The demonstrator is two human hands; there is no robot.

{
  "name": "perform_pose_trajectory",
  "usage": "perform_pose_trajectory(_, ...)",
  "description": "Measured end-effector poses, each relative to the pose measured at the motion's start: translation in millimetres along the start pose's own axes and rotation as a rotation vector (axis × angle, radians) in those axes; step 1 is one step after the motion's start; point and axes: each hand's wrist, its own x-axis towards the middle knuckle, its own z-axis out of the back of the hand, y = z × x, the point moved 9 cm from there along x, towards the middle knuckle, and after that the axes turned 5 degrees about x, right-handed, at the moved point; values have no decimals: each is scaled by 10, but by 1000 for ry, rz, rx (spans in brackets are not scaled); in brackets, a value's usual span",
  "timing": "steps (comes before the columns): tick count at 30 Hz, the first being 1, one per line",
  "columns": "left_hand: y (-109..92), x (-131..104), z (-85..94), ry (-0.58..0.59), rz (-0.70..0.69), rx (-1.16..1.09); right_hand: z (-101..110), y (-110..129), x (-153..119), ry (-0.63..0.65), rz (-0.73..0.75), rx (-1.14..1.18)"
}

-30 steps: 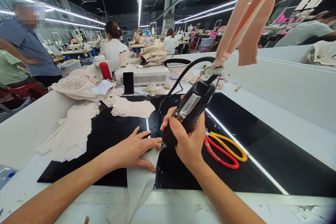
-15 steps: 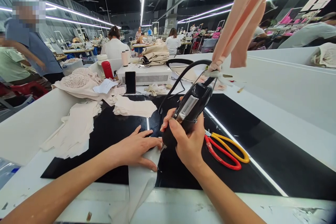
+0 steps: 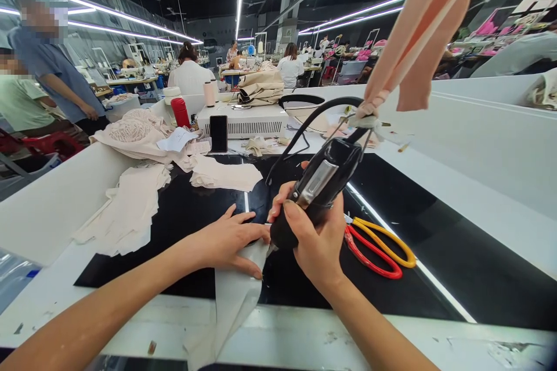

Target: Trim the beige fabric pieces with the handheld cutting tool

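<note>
My right hand (image 3: 315,237) is wrapped around a black corded electric cutter (image 3: 324,177) with a metal plate on its side. Its lower tip points down beside the edge of a pale fabric strip (image 3: 237,295); the tip's exact contact with the cloth is hard to make out. Spread flat, my left hand (image 3: 230,243) presses on that strip, its index fingertip close to the cutter. The strip runs over the near table edge. From above, a knotted pink cloth band (image 3: 418,40) hangs to the cutter's cord end. Scissors with red and yellow handles (image 3: 378,246) lie right of my right hand.
Cut pale fabric stacks (image 3: 226,174) and a larger pile (image 3: 126,203) lie left on the black mat (image 3: 418,208). Behind stand a phone (image 3: 218,133), a white vented box (image 3: 252,122) and a red bottle (image 3: 180,113). Low white walls flank the table. Other people work beyond.
The view has shifted slightly. The cutter and my right hand sit a little further right, while my left hand stays on the strip. A person at left has lowered an arm.
</note>
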Motion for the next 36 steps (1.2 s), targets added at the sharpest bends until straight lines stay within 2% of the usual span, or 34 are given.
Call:
perform_pose_trajectory(7, 23, 2, -1, -19, -6, 9, -9, -4, -86, 11, -28, 20)
perform_pose_trajectory(26, 33, 24, -10, 16, -19, 49, -88, -10, -153, 43, -36, 3)
perform_pose_trajectory(29, -36, -73, 46, -77, -14, 110, -74, 15, -133, 35, -27, 6)
perform_pose_trajectory(32, -144, -306, 119, -267, 79, 227, -35, 66, -96, 29, -25, 18)
perform_pose_trajectory(34, -209, -487, 82, -347, 176, 309, -6, 99, -66, 28, -27, 31)
perform_pose_trajectory(36, -299, -602, -45, -349, 189, 353, 29, 131, -36, 20, -19, 32)
